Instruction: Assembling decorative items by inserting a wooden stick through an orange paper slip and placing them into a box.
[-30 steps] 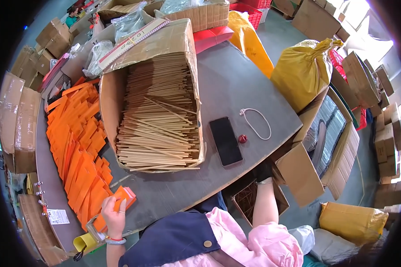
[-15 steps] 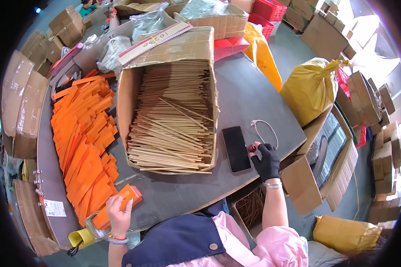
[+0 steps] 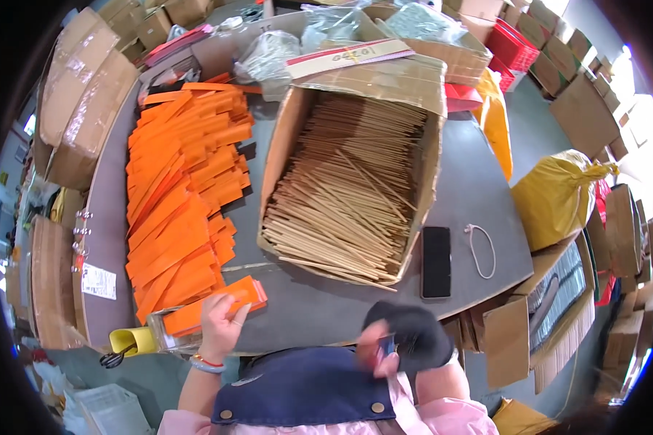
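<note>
My left hand (image 3: 223, 324), bare, with a ring and bracelets, is closed on the near end of a stack of flat orange strips (image 3: 243, 291). That stack lies at the table's front edge, partly in a clear holder (image 3: 156, 326). My right hand (image 3: 406, 337), in a black fingerless glove, is drawn in before my apron and blurred by motion. Its bare fingers are curled together around something small with a bluish bit showing; its kind is unclear. Ahead, an open cardboard box (image 3: 277, 181) holds many thin wooden sticks (image 3: 348, 196).
Overlapping orange strips (image 3: 185, 210) cover the table's left side. A black phone (image 3: 436, 261) and a white cord loop (image 3: 483, 254) lie at the right. A yellow cup (image 3: 133, 341) with scissors hangs at the left front corner. Right of the table stand a yellow sack (image 3: 559, 203) and open carton (image 3: 508, 330).
My right hand has left the phone's side and come back toward my apron, with its small item. My left hand stays on the orange stack. The whole view has shifted and turned.
</note>
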The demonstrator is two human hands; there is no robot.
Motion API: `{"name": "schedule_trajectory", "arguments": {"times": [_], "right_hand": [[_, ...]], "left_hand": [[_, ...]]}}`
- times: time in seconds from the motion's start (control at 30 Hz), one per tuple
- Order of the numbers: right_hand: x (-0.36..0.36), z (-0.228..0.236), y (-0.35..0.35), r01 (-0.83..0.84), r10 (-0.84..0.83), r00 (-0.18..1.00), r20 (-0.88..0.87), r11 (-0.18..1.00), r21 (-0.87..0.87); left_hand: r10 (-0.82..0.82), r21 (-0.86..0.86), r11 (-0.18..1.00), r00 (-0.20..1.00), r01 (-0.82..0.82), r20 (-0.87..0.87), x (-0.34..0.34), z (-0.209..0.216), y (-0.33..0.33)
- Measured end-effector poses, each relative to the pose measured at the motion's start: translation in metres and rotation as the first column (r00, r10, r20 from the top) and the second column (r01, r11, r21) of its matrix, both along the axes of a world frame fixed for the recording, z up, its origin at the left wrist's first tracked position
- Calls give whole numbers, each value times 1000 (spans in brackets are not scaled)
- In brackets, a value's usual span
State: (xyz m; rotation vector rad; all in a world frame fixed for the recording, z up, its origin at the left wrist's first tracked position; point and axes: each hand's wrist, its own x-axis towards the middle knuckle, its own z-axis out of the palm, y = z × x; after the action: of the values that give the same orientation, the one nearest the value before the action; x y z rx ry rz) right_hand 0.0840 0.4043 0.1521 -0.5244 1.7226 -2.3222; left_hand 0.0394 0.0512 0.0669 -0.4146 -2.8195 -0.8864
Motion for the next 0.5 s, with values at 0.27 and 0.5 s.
{"name": "schedule_trajectory", "arguments": {"times": [0.27,0.5], "right_hand": [[-37,50,-92,-577,450,817,-361,652,-492],[1,29,-91,-152,277,946,166,836,-527]], "left_hand": [[7,64,998,1000,-6,-10,5,-5,-19],[46,126,991,999,-43,-18,7,-15,-33]]}}
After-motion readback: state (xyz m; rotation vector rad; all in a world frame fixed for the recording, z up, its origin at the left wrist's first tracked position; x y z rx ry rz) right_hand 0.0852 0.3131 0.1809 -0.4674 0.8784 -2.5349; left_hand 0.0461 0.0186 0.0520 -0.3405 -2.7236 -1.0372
